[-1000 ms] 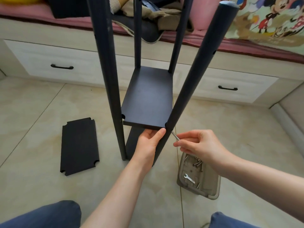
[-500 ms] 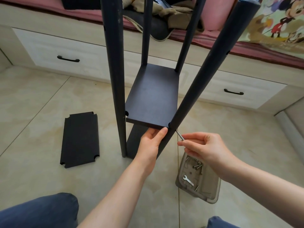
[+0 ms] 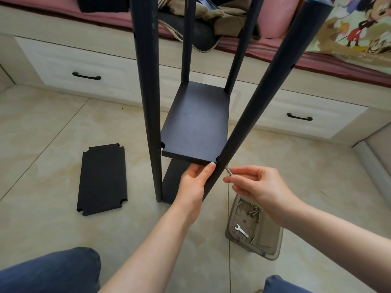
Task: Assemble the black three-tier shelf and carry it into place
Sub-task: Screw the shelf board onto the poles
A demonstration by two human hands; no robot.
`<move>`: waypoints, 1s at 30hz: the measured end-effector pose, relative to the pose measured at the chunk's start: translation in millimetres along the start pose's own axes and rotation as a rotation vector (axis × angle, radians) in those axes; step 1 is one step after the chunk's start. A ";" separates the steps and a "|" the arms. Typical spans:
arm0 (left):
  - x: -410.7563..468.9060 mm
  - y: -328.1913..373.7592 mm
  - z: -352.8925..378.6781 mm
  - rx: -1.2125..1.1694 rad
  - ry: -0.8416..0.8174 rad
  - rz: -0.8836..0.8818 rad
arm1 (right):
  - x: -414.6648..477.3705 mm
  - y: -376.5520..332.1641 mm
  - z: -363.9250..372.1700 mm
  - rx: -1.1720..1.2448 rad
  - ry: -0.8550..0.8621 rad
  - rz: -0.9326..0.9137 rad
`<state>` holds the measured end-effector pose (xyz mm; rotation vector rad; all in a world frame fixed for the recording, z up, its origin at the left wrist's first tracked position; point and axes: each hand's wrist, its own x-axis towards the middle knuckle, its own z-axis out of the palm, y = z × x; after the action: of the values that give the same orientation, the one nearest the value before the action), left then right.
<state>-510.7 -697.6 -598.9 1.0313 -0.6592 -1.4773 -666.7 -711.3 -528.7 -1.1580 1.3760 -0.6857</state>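
Since the earlier frames next to nothing is moving: both hands are staying at the near right post [image 3: 254, 115], and only the view is drifting slightly.

The shelf frame [image 3: 148, 92] is standing upright on the tiled floor [image 3: 53, 127], just in front of the bed drawers [image 3: 110, 64], with its four black posts running out of the top of the view. One shelf board [image 3: 196, 123] is sitting between the posts, its notched corners meeting them, and a lower board [image 3: 171, 180] is lying at floor level beneath it.

The left hand [image 3: 193, 182] is reaching up under the front edge of the shelf board beside the near right post. Its fingers are lying fairly straight, and the thumb tip is touching the board's edge (the fingertips are passing out of sight beneath the board). It is gripping nothing.

The right hand [image 3: 260, 185] is pinching a thin metal tool [image 3: 228, 171] between thumb and curled fingers. The tool's far end is meeting the near right post just below the board.

A loose panel [image 3: 102, 179] is lying flat on the floor to the left, well apart from the frame. A clear tray [image 3: 275, 250] is resting on the floor under the right forearm, holding a small spanner [image 3: 241, 230] and several screws [image 3: 254, 212]. Blue-trousered knees [image 3: 48, 271] are showing along the bottom edge.
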 end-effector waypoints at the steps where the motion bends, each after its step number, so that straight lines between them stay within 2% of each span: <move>1: -0.1 -0.1 -0.1 0.000 -0.010 0.002 | 0.8 0.1 0.8 0.011 0.001 0.001; 5: -0.2 0.4 -1.3 -0.006 -0.042 -0.009 | 3.9 -0.1 4.3 0.063 0.007 0.012; 15: 2.6 4.5 -3.2 0.001 -0.095 -0.039 | 9.8 -1.7 5.3 0.003 0.027 -0.026; 20: 3.1 4.3 -2.6 -0.027 -0.090 -0.034 | 11.9 -4.5 5.8 -0.080 0.049 -0.077; 30: 2.4 3.2 -1.0 -0.035 -0.070 -0.022 | 11.6 -0.8 5.4 -0.042 0.045 -0.093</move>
<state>-508.2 -700.4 -597.2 0.9668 -0.6712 -1.5442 -659.6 -720.9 -533.4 -1.2523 1.3863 -0.7558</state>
